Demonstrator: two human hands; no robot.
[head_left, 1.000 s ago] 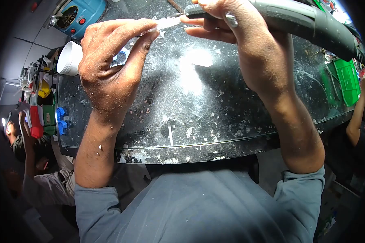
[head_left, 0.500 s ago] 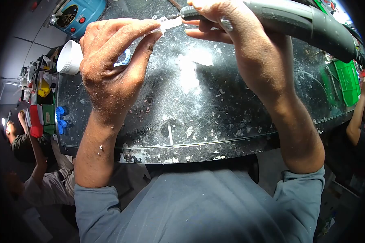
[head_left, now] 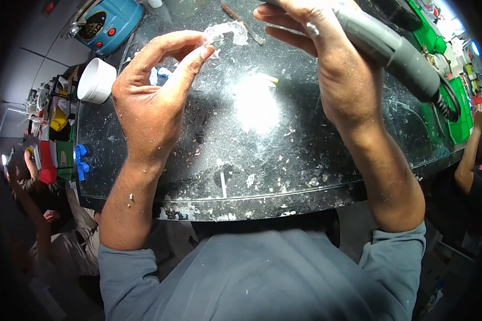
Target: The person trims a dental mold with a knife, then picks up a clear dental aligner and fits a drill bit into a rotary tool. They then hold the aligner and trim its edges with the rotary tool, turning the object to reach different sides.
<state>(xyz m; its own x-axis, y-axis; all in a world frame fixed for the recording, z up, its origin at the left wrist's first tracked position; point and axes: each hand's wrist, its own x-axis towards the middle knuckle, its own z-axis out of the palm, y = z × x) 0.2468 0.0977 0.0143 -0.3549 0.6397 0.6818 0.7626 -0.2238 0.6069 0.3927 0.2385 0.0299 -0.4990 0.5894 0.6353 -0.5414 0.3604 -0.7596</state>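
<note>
Between the thumb and fingertips of my left hand (head_left: 150,101) is a clear dental aligner (head_left: 229,29), pinched at one end of its curved arch. My right hand (head_left: 343,69) grips a thick grey rotary handpiece (head_left: 377,43) with a coiled cord (head_left: 451,101) at its rear. The handpiece's front end is out of sight at the top edge, so its tip does not show. A gap separates the right fingers from the aligner. White dust covers the left hand and forearm.
A blue machine with red buttons (head_left: 108,28) and a white tub (head_left: 97,81) stand at the left. A slim brown-handled tool (head_left: 242,22) lies behind the aligner. Blue pieces (head_left: 82,162) lie on the dusty black table (head_left: 284,160). Co-workers sit at both sides; a green bin (head_left: 458,115) is right.
My right hand has drawn the handpiece up and right, away from the aligner. The aligner, tilted differently in my left hand, now shows more of its arch.
</note>
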